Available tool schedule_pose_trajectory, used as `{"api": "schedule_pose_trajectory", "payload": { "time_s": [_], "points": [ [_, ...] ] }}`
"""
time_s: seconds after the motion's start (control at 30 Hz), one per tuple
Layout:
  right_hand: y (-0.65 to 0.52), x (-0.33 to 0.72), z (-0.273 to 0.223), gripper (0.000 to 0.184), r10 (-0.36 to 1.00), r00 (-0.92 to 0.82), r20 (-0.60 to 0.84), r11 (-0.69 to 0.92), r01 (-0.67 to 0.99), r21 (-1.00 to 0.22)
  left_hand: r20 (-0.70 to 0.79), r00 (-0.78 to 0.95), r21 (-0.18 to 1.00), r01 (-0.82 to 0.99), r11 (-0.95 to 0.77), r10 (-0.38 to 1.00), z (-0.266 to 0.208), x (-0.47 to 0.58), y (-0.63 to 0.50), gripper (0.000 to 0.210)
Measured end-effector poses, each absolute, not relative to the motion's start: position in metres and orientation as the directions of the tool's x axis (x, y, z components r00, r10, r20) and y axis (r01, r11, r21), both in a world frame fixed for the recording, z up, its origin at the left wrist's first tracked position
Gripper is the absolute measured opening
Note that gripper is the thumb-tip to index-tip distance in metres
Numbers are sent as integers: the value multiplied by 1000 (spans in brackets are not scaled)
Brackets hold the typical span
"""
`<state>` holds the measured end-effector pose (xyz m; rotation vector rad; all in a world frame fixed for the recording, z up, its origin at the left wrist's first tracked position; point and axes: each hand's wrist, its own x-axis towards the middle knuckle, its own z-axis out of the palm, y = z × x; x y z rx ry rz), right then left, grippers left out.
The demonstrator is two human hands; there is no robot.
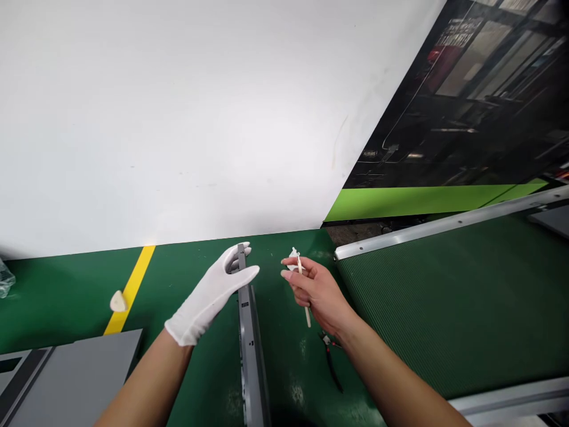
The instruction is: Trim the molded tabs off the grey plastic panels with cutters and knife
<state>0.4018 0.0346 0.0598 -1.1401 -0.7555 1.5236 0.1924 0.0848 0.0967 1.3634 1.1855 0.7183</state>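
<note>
Nearest, at six o'clock, a grey metal bar (253,356) runs up the green tabletop (208,373) to the left hand (217,279) at eight o'clock. That hand wears a white glove; its fingers curve round the bar's far end, thumb across it, hiding part of the metal. A flat grey panel (93,365) fills the near corner at eight o'clock, by the left forearm. At five o'clock, pliers (331,365) with dark handles lie between the bar and the right forearm, one handle running up to the wrist. Just beyond, the bare right hand (317,287) pinches a slim white stick (307,314) between thumb and fingers; a small white piece (292,261) shows at the fingertips, perhaps a scrap of plastic. Towards nine o'clock, a pale, rounded lump (118,301) sits on a yellow stripe (137,276), with clear plastic (5,281) at the edge. A ribbed green belt (453,302) spreads at four o'clock, its far metal rail (444,228) bounding that side. Behind, a white wall (178,118) stands at eleven o'clock and a dark panel (444,107) at two.
</note>
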Motion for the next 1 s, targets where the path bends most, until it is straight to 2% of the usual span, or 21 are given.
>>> {"api": "schedule_pose_trajectory", "payload": {
  "time_s": [0.1, 0.27, 0.33, 0.5, 0.63, 0.77, 0.87, 1.0],
  "points": [
    [22, 406, 48, 29, 940, -10, -341, -319, -383, -867, -236, 302, 948, 281, 150, 924, 97, 187, 75, 76],
    [5, 405, 33, 27, 909, -43, -415, -396, -404, -825, -290, 303, 914, 369, 168, 908, 98, 182, 51, 86],
    [0, 404, 29, 28, 900, -56, -433, -416, -408, -812, -299, 272, 892, 421, 166, 915, 99, 182, 45, 80],
    [-6, 402, 23, 29, 891, -67, -449, -433, -422, -797, -256, 215, 893, 425, 146, 942, 106, 187, 44, 37],
    [-12, 400, 21, 27, 889, -70, -452, -435, -433, -789, -150, 110, 898, 431, 89, 982, 105, 191, 49, 43],
    [-18, 401, 18, 27, 889, -66, -452, -432, -443, -785, -110, 21, 876, 475, 87, 994, 100, 195, 51, 45],
    [-22, 402, 18, 30, 892, -60, -448, -429, -424, -797, -139, 63, 856, 509, 88, 988, 101, 196, 49, 42],
    [-24, 404, 21, 38, 902, -28, -432, -408, -388, -826, -269, 222, 863, 488, 133, 937, 105, 189, 43, 39]
  ]
}}
